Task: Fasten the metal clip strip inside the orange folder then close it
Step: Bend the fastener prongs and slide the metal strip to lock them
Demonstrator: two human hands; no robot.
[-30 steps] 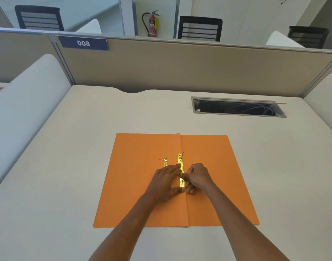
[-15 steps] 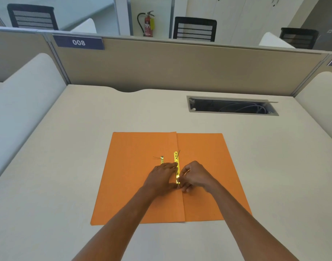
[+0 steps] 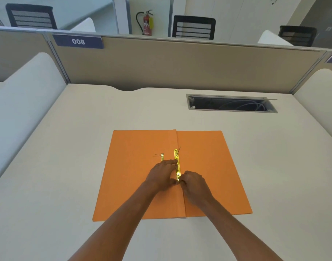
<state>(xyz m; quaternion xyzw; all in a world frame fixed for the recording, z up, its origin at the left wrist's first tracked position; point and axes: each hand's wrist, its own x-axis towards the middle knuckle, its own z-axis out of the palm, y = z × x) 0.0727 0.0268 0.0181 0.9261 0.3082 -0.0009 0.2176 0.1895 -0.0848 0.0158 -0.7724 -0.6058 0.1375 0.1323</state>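
An orange folder [image 3: 208, 166] lies open and flat on the desk. A gold metal clip strip [image 3: 177, 162] runs along its centre fold. A second, shorter gold piece [image 3: 162, 156] lies on the left leaf, mostly hidden under my left hand. My left hand [image 3: 162, 176] rests fingers-down on the left side of the strip, pressing it. My right hand [image 3: 194, 183] pinches the strip's near end with its fingertips. Both hands meet at the fold.
A cable slot [image 3: 231, 104] is cut into the desk [image 3: 67, 166] at the back right. A beige partition [image 3: 180, 63] closes the far edge, and white rounded dividers [image 3: 25, 102] stand at both sides. Bare desk surrounds the folder.
My hands have slid slightly toward me along the strip, showing more of its far part. The view has shifted a little; the folder has stayed put.
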